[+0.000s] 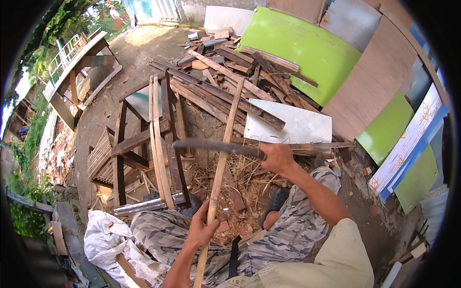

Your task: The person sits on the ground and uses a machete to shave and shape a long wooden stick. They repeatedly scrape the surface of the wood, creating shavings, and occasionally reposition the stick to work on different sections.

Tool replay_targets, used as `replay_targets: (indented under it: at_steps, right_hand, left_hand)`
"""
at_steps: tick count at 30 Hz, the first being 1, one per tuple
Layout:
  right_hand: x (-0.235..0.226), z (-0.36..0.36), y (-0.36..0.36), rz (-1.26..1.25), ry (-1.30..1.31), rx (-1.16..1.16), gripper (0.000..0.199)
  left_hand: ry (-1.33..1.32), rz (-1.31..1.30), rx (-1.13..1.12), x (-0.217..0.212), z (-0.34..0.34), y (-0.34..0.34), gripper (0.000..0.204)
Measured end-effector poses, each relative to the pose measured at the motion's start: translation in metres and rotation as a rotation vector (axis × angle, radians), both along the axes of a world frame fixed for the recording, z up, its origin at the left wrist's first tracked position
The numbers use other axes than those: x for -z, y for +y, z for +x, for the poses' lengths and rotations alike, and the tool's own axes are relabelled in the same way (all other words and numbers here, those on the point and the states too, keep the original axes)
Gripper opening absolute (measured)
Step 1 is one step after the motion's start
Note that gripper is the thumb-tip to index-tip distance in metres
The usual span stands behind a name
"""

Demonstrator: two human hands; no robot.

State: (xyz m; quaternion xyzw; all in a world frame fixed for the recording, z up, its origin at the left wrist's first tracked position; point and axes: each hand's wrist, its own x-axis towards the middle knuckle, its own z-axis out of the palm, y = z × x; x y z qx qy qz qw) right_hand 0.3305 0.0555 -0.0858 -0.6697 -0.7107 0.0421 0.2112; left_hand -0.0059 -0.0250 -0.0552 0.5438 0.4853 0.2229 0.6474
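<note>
A long, narrow strip of pale wood (pixel 220 176) slants up from my lap, its far end over the pile of scrap timber. My left hand (pixel 201 225) is closed round its lower part. In my right hand (pixel 277 158) is the handle of a machete (pixel 206 146), its dark blade pointing left and crossing over the strip. Whether the blade touches the wood I cannot tell. Below the blade, thin shavings and splinters (pixel 249 189) lie on the ground between my feet.
Left of the strip stands a dark wooden frame (pixel 139 137) with upright slats (pixel 157 144) leaning on it. Ahead lies a heap of scrap timber (pixel 230 62). A white board (pixel 288 122) and a green panel (pixel 297 53) are to the right. A white sack (pixel 108 240) lies beside my left leg.
</note>
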Motion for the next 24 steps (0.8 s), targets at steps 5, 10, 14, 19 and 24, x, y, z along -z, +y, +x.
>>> replay_targets:
  at_steps: [5,10,14,19,24]
  right_hand:
    - [-0.006,0.024,0.015,0.073,-0.030,-0.031,0.022]
    - [-0.009,0.023,0.000,0.043,-0.022,-0.097,0.026]
    - [0.005,0.025,-0.004,-0.009,-0.031,-0.033,0.026]
    - [0.006,0.043,0.010,0.004,-0.043,0.068,0.023]
    - [-0.010,0.026,0.009,-0.035,-0.053,-0.013,0.022]
  left_hand:
    - [0.038,-0.011,0.024,-0.008,-0.001,-0.005,0.072]
    - [0.008,-0.045,0.004,-0.018,0.003,-0.003,0.072]
    - [-0.039,-0.067,-0.002,-0.009,0.000,-0.001,0.072]
    - [-0.054,-0.019,0.008,-0.002,-0.001,-0.004,0.071]
    - [-0.031,-0.053,-0.003,-0.014,-0.001,0.003,0.070]
